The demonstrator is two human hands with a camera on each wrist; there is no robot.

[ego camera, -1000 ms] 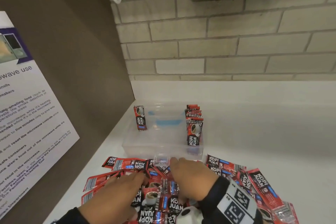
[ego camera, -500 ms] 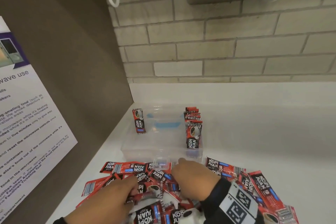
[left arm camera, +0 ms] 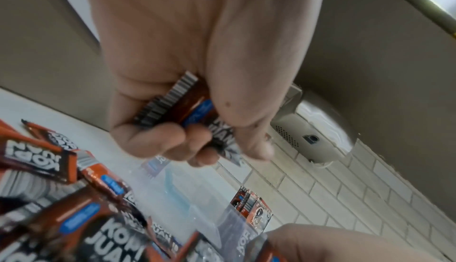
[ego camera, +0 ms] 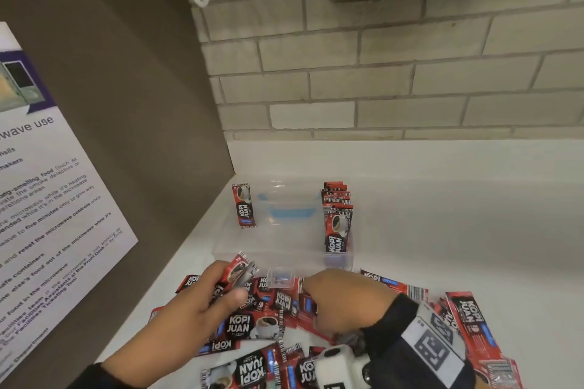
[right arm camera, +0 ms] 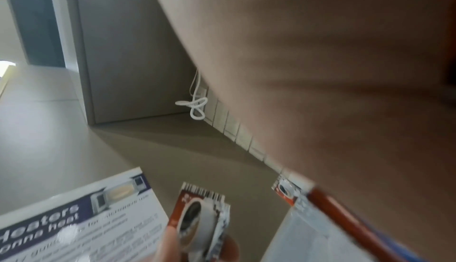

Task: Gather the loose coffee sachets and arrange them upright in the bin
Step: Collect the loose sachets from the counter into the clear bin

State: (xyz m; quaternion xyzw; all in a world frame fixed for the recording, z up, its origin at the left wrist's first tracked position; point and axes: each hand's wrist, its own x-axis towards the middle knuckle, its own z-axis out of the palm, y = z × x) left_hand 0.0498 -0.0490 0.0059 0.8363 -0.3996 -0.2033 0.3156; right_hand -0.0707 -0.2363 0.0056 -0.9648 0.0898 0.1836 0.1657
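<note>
Dozens of loose sachets [ego camera: 252, 324] are lying in a heap on the white counter [ego camera: 458, 230], just in front of the clear bin [ego camera: 221, 249], & we're working from that heap. Inside the bin, one row of upright sachets [ego camera: 337, 218] is standing along the right wall and a single sachet [ego camera: 244, 206] is leaning at the far left corner, w/ most of the middle open. Our left hand [ego camera: 196, 306] is curling its fingers & thumb round a small held bundle [ego camera: 239, 271], ends fanning out above the fist; the left wrist view shows the same bundle [left arm camera: 187, 108] pinched tight, barcode edges not quite level. Our right hand [ego camera: 341, 300] is resting knuckles-up on the heap near the bin's front latch; a red sachet edge is showing under the palm in the right wrist view, but we can't tell if its fingers are gripping anything. To do this step well, we're probably best squaring the bundle's edges first, maybe tapping them on the counter, then carrying it over the front wall & setting it down beside the existing row so it's propped, not toppling. Risk: slick foil sliding out if the pinch is loosening.
</note>
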